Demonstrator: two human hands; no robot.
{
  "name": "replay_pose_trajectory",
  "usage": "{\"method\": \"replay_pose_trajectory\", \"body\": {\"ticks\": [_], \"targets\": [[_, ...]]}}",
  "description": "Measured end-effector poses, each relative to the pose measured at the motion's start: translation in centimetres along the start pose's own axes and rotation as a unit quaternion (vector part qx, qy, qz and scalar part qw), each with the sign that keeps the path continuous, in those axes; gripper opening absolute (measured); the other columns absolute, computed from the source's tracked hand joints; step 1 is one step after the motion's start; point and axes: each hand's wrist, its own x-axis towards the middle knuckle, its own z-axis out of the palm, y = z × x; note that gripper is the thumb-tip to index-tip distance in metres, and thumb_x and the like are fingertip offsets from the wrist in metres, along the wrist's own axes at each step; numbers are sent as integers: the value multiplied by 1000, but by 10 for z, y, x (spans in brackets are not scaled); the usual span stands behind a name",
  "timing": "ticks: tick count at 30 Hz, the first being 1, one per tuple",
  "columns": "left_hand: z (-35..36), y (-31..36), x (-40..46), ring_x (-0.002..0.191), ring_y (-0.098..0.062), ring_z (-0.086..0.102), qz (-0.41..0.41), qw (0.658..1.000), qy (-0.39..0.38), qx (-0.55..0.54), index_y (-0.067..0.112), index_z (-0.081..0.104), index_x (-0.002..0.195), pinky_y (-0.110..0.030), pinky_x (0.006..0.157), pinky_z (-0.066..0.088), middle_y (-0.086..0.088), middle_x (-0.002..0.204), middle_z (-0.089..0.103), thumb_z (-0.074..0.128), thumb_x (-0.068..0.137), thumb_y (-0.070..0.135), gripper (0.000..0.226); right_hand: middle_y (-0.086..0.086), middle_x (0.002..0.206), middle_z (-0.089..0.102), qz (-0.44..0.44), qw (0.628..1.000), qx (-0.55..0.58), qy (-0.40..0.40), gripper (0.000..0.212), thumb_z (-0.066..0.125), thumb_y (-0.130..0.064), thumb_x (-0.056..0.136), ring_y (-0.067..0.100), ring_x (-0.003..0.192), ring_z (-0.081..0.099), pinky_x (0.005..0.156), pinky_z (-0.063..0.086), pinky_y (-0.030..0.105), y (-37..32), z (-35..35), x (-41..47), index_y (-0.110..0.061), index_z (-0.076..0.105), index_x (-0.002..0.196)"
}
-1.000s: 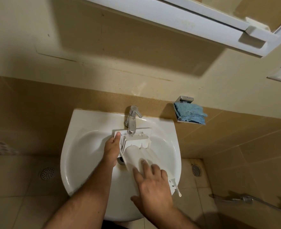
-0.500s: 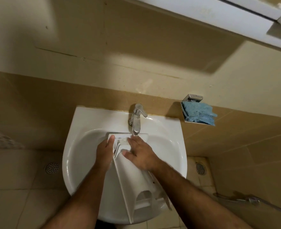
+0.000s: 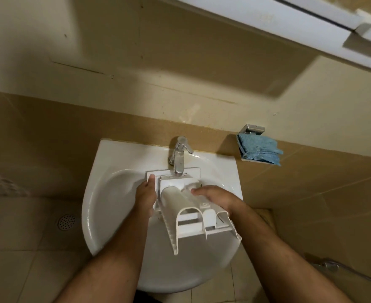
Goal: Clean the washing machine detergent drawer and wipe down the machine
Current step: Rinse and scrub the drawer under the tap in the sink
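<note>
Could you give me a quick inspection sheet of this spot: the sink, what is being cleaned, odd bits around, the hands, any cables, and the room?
Surface: white sink, wall-mounted.
Job's things: white drawer held over the basin, its far end under the tap; running water cannot be told.
Clutter: blue cloth on a wall holder.
Grips: left hand grips the drawer's left side; right hand rests on its right side, fingers fairly straight.
Cables: nothing seen.
Surroundings: tan wall tiles, floor drain, white cabinet overhead.

One drawer (image 3: 184, 212), two hands (image 3: 145, 196), one cloth (image 3: 260, 149)
</note>
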Motion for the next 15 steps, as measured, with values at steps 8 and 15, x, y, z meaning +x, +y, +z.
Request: {"method": "replay_pose_trajectory", "body": {"ticks": [8,15], "targets": [[17,-5,15,111,-26,58,-34,992,-95,70,12,42,132,-46,102,45,-8,123,59,54,65,81,97,3,54,64,83,995,-8,53,16,55,-14,95,13,42,58,49,45,24,-11,-24,4,-6,62,82],[16,-31,46,111,-25,62,-2,990,-105,96,11,54,126,-46,100,48,-11,122,65,53,52,97,113,7,73,62,64,992,-57,92,20,59,-18,95,17,62,56,72,45,28,-13,-22,11,-4,63,81]]}}
